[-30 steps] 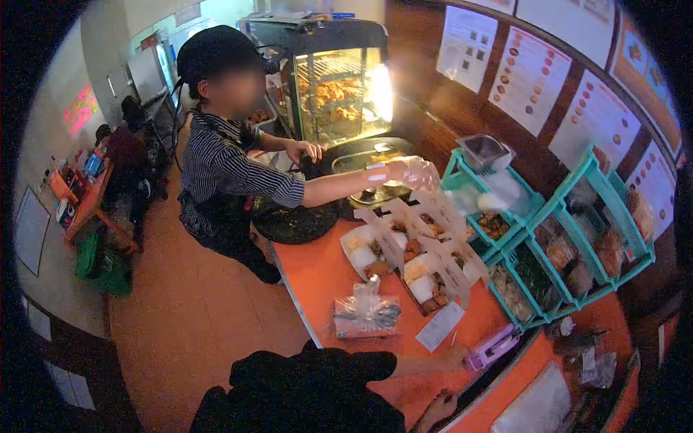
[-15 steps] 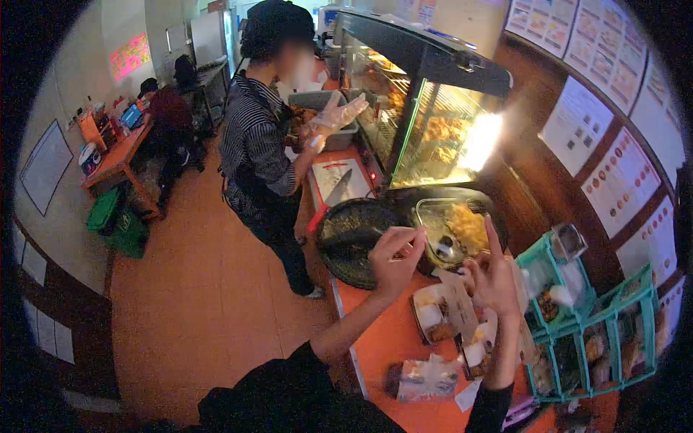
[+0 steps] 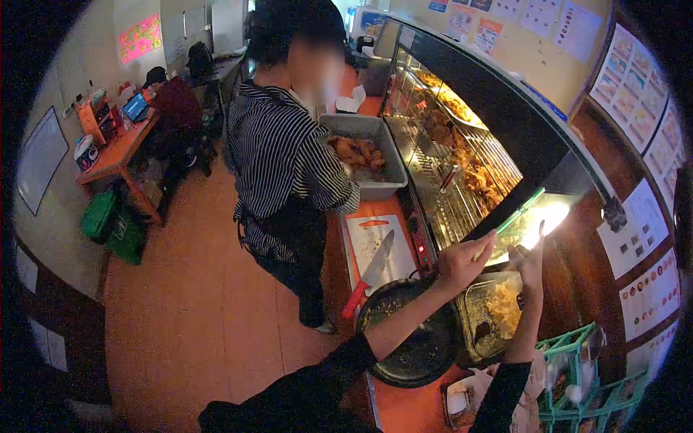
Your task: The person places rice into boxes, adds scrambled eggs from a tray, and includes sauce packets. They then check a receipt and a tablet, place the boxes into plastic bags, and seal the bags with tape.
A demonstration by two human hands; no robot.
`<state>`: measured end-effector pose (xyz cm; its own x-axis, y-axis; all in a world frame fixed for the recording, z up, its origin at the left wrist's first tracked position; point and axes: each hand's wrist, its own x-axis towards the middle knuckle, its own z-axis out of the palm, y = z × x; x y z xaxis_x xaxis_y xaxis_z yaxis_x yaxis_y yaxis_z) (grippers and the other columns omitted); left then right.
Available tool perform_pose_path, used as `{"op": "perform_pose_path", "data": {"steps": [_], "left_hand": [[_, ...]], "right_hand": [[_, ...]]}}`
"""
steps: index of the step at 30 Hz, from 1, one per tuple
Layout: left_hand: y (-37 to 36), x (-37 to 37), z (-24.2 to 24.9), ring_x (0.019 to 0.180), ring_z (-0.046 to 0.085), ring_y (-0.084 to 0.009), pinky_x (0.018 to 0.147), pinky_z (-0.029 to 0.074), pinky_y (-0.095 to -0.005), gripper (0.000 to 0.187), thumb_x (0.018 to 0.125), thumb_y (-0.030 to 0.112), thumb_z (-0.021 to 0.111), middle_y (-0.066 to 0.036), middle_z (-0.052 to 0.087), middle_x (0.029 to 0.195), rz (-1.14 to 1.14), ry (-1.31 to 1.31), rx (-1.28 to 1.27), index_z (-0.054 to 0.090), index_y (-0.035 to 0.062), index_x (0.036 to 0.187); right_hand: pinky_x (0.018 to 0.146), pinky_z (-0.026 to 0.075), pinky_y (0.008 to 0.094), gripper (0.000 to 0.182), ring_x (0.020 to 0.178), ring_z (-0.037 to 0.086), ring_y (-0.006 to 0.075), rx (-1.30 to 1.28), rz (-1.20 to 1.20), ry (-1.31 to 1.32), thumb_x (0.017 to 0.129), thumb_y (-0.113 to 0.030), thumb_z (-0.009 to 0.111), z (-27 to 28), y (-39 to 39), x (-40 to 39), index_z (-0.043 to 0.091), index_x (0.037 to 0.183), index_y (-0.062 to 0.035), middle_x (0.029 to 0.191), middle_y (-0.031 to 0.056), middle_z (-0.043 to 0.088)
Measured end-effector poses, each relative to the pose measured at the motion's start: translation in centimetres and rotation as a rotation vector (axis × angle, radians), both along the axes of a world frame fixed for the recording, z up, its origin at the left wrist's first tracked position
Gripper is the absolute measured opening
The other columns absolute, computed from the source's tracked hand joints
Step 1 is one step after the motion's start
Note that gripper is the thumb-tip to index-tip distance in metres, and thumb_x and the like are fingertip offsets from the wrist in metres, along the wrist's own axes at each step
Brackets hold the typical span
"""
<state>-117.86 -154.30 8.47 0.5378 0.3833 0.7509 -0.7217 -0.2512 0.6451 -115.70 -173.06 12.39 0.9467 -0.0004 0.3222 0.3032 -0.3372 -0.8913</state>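
My left hand (image 3: 465,263) is raised in front of the lit glass end of a food warmer cabinet (image 3: 534,90), fingers stretched close to the glass. Beside it, my right hand (image 3: 528,265) points one finger upward near the bright lamp. Nothing shows in either hand. Beneath my hands is a rectangular tray (image 3: 474,355) with golden fried pieces (image 3: 503,309) and something dark at one side. My left forearm overlaps a round black pan (image 3: 419,364) holding crumbs. Racks of fried food (image 3: 476,177) are visible inside the cabinet.
A person in a striped shirt (image 3: 278,159) stands at a grey tub (image 3: 395,173) of fried chicken (image 3: 357,153). A red-handled knife (image 3: 377,265) lies on a white cutting board (image 3: 361,238). Green baskets (image 3: 567,346) and a food box (image 3: 458,400) are at front right.
Both my hands have moved up, away from over the pan and tray to the cabinet's glass end. The view has come nearer the cabinet. The other person has lowered a gloved hand toward the tub.
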Motion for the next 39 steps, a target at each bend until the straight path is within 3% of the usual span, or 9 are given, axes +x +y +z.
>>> {"op": "perform_pose_path", "data": {"steps": [11, 13, 17, 21, 23, 26, 27, 29, 39], "left_hand": [[1.3, 1.6, 0.6, 0.043, 0.054, -0.0094, 0.041, 0.041, -0.026, 0.031, 0.08, 0.005, 0.071, -0.009, 0.067, 0.067, -0.096, -0.109, 0.043, 0.069, 0.0089, 0.11], [0.5, 1.8, -0.1, 0.039, 0.049, -0.0122, 0.039, 0.037, -0.0274, 0.031, 0.08, 0.007, 0.07, -0.009, 0.064, 0.064, -0.186, -0.064, -0.091, 0.068, 0.0096, 0.111], [1.3, -0.2, 0.8, 0.042, 0.038, -0.001, 0.038, 0.031, -0.0224, 0.027, 0.084, 0.008, 0.068, -0.006, 0.071, 0.076, -0.303, 0.122, -0.267, 0.069, 0.0081, 0.111], [1.9, -3.8, -0.1, 0.045, 0.036, 0.0019, 0.04, 0.029, -0.0183, 0.022, 0.086, 0.01, 0.067, -0.002, 0.072, 0.095, -0.401, 0.107, -0.298, 0.07, 0.0065, 0.108], [2.6, -6.8, -0.4, 0.047, 0.034, 0.0021, 0.041, 0.027, -0.0187, 0.021, 0.085, 0.01, 0.068, 0.001, 0.071, 0.079, -0.46, 0.222, -0.296, 0.07, 0.0056, 0.106], [1.6, -10.0, -2.3, 0.05, 0.029, 0.001, 0.042, 0.022, -0.0199, 0.021, 0.085, 0.016, 0.07, 0.009, 0.046, 0.056, -0.531, 0.377, -0.295, 0.072, 0.0076, 0.105], [1.0, -11.0, -3.0, 0.05, 0.029, 0.001, 0.042, 0.022, -0.0199, 0.021, 0.085, 0.016, 0.07, 0.009, 0.046, 0.056, -0.533, 0.392, -0.292, 0.072, 0.0076, 0.105], [0.2, -13.1, -3.9, 0.05, 0.03, 0.0011, 0.043, 0.023, -0.0195, 0.02, 0.086, 0.018, 0.069, 0.009, 0.048, 0.057, -0.58, 0.469, -0.281, 0.072, 0.0083, 0.104], [-2.7, -19.7, -3.4, 0.052, 0.033, 0.0011, 0.044, 0.027, -0.0179, 0.018, 0.086, 0.012, 0.068, 0.005, 0.068, 0.08, -0.679, 0.413, -0.293, 0.072, 0.007, 0.103]], "right_hand": [[0.054, 0.037, 0.024, 0.097, 0.058, 0.044, 0.0093, -0.004, -0.065, 0.027, 0.083, -0.008, 0.068, 1.2, 2.7, -0.8, -0.002, 0.15, -0.0118, 0.064, 0.0011, 0.051], [0.054, 0.036, 0.0226, 0.091, 0.056, 0.044, 0.0083, -0.028, -0.061, 0.018, 0.084, -0.005, 0.066, 1.3, 2.9, -1.3, 0.005, 0.151, -0.0143, 0.062, 0.0002, 0.051], [0.052, 0.036, 0.0222, 0.077, 0.055, 0.044, 0.0066, 0.016, -0.068, -0.063, 0.084, -0.004, 0.065, 0.2, 4.3, -5.6, 0.023, 0.148, -0.0125, 0.06, -0.0021, 0.05], [0.055, 0.038, 0.02, 0.032, 0.058, 0.049, 0.0059, -0.044, -0.173, 0.136, 0.088, -0.009, 0.063, -1.9, 5.6, -13.3, 0.059, 0.118, 0.0, 0.065, -0.0008, 0.056], [0.057, 0.039, 0.0211, 0.021, 0.059, 0.051, 0.0065, -0.02, -0.162, 0.247, 0.088, -0.011, 0.063, -3.3, 5.4, -16.9, 0.064, 0.104, 0.0023, 0.065, 0.0003, 0.057], [0.059, 0.044, 0.0259, 0.027, 0.068, 0.056, 0.0119, -0.054, -0.134, 0.316, 0.093, -0.02, 0.056, -5.1, 4.2, -21.7, 0.062, 0.108, 0.0012, 0.076, 0.006, 0.062], [0.059, 0.044, 0.0259, 0.027, 0.068, 0.056, 0.0119, -0.048, -0.138, 0.33, 0.093, -0.02, 0.056, -5.5, 4.3, -22.7, 0.062, 0.108, 0.0012, 0.076, 0.006, 0.062], [0.06, 0.04, 0.0233, 0.026, 0.064, 0.05, 0.0086, 0.057, -0.228, 0.318, 0.092, -0.022, 0.06, -6.4, 5.1, -24.9, 0.058, 0.078, 0.0003, 0.068, 0.0021, 0.055], [0.065, 0.043, 0.0263, 0.016, 0.072, 0.052, 0.0113, 0.083, -0.162, 0.254, 0.094, -0.018, 0.057, -8.2, 2.4, -32.2, 0.057, 0.091, -0.0019, 0.079, 0.0034, 0.056]]}}
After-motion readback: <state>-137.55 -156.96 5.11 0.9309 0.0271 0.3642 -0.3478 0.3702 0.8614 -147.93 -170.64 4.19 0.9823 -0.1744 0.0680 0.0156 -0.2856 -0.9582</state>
